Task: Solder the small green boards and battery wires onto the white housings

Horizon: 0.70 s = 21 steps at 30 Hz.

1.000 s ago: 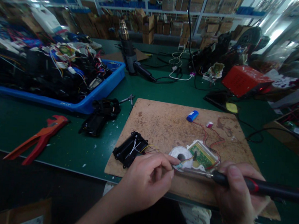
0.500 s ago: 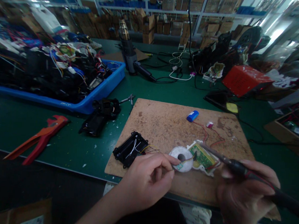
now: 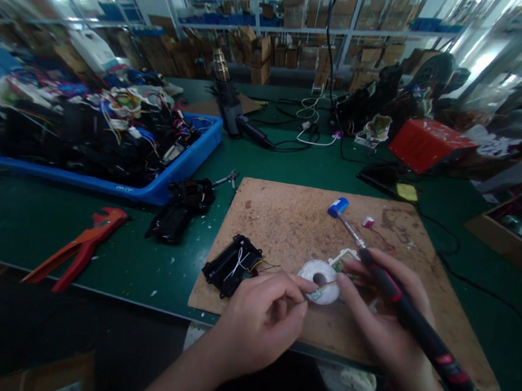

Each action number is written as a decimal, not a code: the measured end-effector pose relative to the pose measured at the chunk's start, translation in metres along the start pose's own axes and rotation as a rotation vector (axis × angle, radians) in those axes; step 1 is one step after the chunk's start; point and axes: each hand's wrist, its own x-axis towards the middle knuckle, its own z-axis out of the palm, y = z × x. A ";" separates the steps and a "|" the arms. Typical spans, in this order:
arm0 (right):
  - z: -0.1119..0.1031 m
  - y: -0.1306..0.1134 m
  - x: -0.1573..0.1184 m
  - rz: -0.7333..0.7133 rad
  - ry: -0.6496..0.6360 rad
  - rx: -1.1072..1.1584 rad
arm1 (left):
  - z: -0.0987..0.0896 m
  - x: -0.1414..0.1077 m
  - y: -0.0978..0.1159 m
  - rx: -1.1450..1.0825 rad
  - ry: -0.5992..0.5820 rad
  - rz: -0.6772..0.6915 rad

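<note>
Blue bin [image 3: 151,194] w/ wires [image 3: 134,132], red cutters [image 3: 100,232] nr it; heat gun [image 3: 231,113], red box [image 3: 429,146].

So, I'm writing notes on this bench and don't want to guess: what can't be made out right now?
All in the head view:
- Most of the circuit board: behind the right hand.
- Small teal piece at the left hand: too small, blurred.
- Whether the pen-like tool touches the blue cylinder: only one angle.
- Blue crate: left end cut off by the picture's edge.
</note>
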 end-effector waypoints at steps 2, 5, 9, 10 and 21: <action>0.000 -0.001 0.001 0.008 0.007 -0.012 | 0.001 -0.004 -0.001 0.046 0.020 0.042; -0.001 -0.003 0.002 0.012 0.008 -0.005 | -0.003 -0.012 0.001 0.131 0.087 0.140; -0.002 -0.003 0.002 0.017 0.004 -0.026 | -0.016 -0.024 0.010 0.261 0.284 0.233; -0.003 -0.003 0.002 0.023 0.002 -0.028 | -0.019 -0.026 0.012 0.300 0.353 0.216; -0.003 -0.006 0.001 0.024 0.009 0.012 | -0.022 -0.004 0.020 0.221 0.411 0.048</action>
